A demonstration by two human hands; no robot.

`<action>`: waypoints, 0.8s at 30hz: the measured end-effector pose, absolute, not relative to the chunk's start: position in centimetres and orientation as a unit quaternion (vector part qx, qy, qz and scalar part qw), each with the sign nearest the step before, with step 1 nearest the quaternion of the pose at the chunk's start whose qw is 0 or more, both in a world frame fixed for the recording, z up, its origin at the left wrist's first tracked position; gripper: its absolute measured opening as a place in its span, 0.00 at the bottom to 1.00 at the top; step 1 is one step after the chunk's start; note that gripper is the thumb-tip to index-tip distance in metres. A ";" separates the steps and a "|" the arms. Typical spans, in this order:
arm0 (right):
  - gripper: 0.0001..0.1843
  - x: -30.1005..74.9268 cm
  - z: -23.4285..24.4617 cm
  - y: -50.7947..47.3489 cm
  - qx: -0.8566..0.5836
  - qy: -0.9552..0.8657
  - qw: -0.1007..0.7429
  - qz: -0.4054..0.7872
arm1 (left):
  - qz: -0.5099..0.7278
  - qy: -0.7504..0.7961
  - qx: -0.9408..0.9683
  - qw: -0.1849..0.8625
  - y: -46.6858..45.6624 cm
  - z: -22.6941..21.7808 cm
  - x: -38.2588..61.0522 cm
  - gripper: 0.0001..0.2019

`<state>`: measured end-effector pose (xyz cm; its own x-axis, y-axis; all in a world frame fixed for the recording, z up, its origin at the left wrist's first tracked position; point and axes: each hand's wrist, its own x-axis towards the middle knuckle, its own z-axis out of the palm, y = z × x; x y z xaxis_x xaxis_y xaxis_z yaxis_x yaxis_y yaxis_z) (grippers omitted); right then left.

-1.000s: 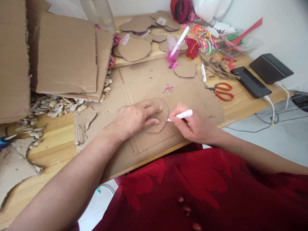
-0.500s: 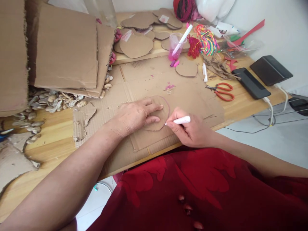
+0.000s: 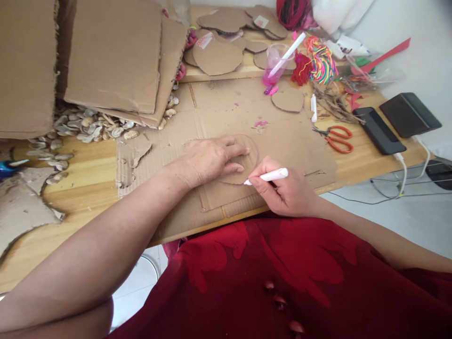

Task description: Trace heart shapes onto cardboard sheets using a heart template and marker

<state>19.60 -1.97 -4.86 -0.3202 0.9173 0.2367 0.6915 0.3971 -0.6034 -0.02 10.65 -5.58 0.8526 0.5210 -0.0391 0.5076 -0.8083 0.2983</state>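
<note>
My left hand (image 3: 215,160) lies with fingers apart on a rounded cardboard cutout (image 3: 235,175), pressing it against a larger cardboard sheet (image 3: 293,146). A purplish line curves along the cutout's far and right edge. Pinched in my right hand (image 3: 282,188) is a white marker pen (image 3: 271,175), its tip touching at the cutout's lower right edge. Part of the cutout is hidden under my left hand.
Orange-handled scissors (image 3: 339,139) and two black devices (image 3: 379,131) lie to the right. Heart-shaped cardboard pieces (image 3: 217,56), a pink cup (image 3: 273,66) and colourful yarn (image 3: 323,61) are at the back. Stacked cardboard (image 3: 113,56) and shells (image 3: 93,127) occupy the left.
The pen tip has moved along the cutout's edge, round its lower right towards the near side. My left hand stays on the cutout. The whole view has shifted slightly.
</note>
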 end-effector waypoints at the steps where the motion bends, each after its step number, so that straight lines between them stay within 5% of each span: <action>1: 0.11 19.7 -4.8 -1.9 -0.517 -0.786 0.280 0.190 | 0.020 0.270 0.950 0.155 10.6 -5.6 0.0 0.23; 24: 0.09 19.5 -5.1 -1.8 -0.475 -0.798 0.317 0.194 | 0.006 0.265 0.948 0.175 10.3 -4.3 -0.5 0.33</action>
